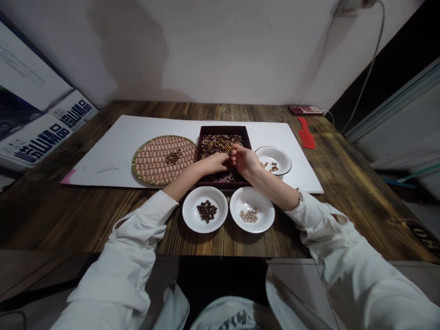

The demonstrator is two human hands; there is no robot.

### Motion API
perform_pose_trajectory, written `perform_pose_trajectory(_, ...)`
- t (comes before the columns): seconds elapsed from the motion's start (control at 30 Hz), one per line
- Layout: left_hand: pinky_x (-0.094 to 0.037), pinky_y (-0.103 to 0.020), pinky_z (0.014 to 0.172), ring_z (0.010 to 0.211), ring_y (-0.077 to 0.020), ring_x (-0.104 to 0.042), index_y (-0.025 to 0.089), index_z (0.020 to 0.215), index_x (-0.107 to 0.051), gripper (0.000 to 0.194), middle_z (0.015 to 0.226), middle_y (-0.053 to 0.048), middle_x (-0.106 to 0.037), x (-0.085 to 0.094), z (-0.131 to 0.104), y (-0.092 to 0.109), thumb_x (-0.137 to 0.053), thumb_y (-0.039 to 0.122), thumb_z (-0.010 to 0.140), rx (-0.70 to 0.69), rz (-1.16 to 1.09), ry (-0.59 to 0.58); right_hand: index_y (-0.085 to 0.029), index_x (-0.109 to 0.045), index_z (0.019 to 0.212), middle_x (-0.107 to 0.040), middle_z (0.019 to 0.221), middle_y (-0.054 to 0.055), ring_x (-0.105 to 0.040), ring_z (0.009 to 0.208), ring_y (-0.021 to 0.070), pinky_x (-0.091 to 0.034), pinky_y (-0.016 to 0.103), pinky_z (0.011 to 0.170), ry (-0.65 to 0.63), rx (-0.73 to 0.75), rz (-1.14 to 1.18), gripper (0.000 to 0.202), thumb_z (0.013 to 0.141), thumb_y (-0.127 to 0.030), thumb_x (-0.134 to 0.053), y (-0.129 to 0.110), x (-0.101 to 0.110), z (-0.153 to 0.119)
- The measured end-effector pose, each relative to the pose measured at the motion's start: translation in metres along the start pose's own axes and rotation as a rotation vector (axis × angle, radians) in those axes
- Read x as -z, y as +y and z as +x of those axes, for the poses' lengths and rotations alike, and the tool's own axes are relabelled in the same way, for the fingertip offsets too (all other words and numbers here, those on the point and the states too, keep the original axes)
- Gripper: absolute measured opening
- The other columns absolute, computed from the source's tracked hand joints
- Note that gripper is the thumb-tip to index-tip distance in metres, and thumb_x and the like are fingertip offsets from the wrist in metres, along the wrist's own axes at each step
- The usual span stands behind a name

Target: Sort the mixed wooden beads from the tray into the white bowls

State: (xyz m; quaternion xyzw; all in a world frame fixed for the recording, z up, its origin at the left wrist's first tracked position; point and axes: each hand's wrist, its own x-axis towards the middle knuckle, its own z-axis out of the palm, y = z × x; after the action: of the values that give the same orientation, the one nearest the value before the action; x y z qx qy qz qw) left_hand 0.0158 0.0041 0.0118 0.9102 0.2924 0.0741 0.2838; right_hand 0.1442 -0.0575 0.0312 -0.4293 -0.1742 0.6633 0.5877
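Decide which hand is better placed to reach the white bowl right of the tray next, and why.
Probably the right hand: it is over the right side of the tray, nearer the bowl; the left hand is farther off, with the right hand between.

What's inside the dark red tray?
The dark red tray holds lots of small round beads, some yellowish, some dark. The left hand and right hand hide part of it, so I can't see what's beneath them.
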Motion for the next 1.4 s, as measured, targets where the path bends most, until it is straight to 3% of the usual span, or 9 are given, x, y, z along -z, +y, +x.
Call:
perform_pose_trajectory(0.53, -0.049, -0.028, 0.082, 0.086, -0.0196, -0.067, 0.012, 0.088, -0.071, 0.016, 0.088, -0.004, -0.074, 0.001, 0.001, 0.003, -0.064, 0.013, 0.074, 0.033, -0.008, -0.017, -0.019, -0.050, 0.084, -0.047, 0.053, -0.006, -0.040, 0.043, 0.0082, -0.032, 0.018, 0.045, -0.023, -0.012, -0.011, 0.016, 0.078, -0.006, -0.042, 0.000, 0.002, 0.001)
perform_pose_trajectory(0.93, -0.049, -0.029, 0.085, 0.087, -0.0201, -0.068, 0.013, 0.084, -0.074, 0.022, 0.088, -0.004, -0.076, 0.005, 0.000, 0.002, -0.057, 0.006, 0.073, 0.113, -0.072, 0.229, -0.019, -0.050, 0.078, -0.046, 0.053, -0.004, -0.038, 0.044, 0.0081, -0.035, 0.015, 0.044, -0.134, -0.120, 0.049, 0.019, 0.087, -0.005, -0.038, 0.000, -0.001, -0.001)
perform_pose_trajectory(1.17, -0.050, -0.029, 0.086, 0.088, -0.0173, -0.068, 0.012, 0.090, -0.073, 0.017, 0.094, -0.008, -0.075, 0.012, 0.000, 0.004, -0.063, 0.019, 0.079, 0.105, -0.330, 0.591, -0.017, -0.053, 0.076, -0.048, 0.052, -0.004, -0.041, 0.043, 0.0069, -0.035, 0.017, 0.044, -0.153, -0.168, -0.003, 0.023, 0.089, -0.008, -0.037, 0.000, -0.002, -0.003)
perform_pose_trajectory(1.4, -0.051, -0.028, 0.088, 0.091, -0.0143, -0.068, 0.014, 0.090, -0.071, 0.015, 0.095, -0.003, -0.076, 0.013, -0.002, 0.008, -0.060, 0.017, 0.081, 0.022, -0.398, 0.590, -0.018, -0.048, 0.071, -0.050, 0.052, -0.003, -0.044, 0.044, 0.0078, -0.036, 0.018, 0.043, -0.142, -0.234, -0.014, 0.022, 0.089, -0.009, -0.039, 0.001, -0.003, -0.004)
